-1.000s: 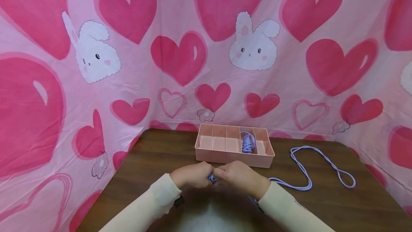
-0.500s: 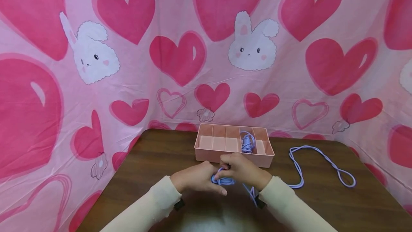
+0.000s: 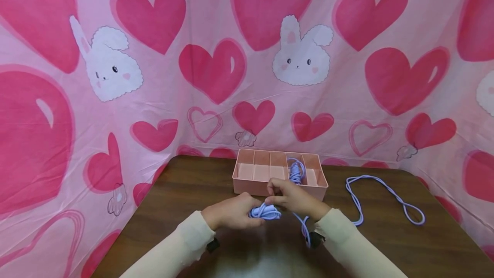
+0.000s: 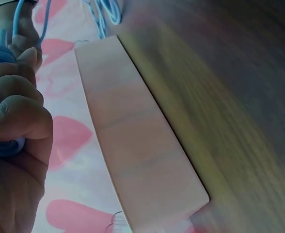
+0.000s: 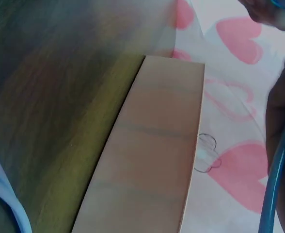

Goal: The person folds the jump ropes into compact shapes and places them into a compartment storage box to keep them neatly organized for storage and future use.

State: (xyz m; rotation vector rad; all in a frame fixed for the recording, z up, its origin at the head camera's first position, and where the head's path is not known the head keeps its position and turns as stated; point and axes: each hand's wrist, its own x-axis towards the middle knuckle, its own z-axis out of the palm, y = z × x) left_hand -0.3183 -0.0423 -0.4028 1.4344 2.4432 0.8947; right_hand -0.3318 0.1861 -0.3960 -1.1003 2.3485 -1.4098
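A pale blue-violet cord is wound into a small bundle (image 3: 265, 212), gripped by my left hand (image 3: 233, 212) in front of the box. In the left wrist view the left fingers (image 4: 21, 114) curl round the bundle, hiding much of it. My right hand (image 3: 297, 198) is just right of the bundle, its fingers bent, holding the cord close to the windings. Below the right wrist hangs a loose length of cord (image 3: 303, 228). In the right wrist view a strand of cord (image 5: 277, 179) runs along the right hand.
A pink divided box (image 3: 251, 185) stands behind the hands. One compartment holds another wound cord (image 3: 296, 172). A doubled cord tail (image 3: 390, 188) lies looped on the brown table (image 3: 173, 200), to the right. A heart-print cloth (image 3: 208, 67) hangs behind.
The hands have drawn slightly apart, so the wound bundle now shows between them. My right hand has risen a little. The loose cord under the right wrist has shifted.
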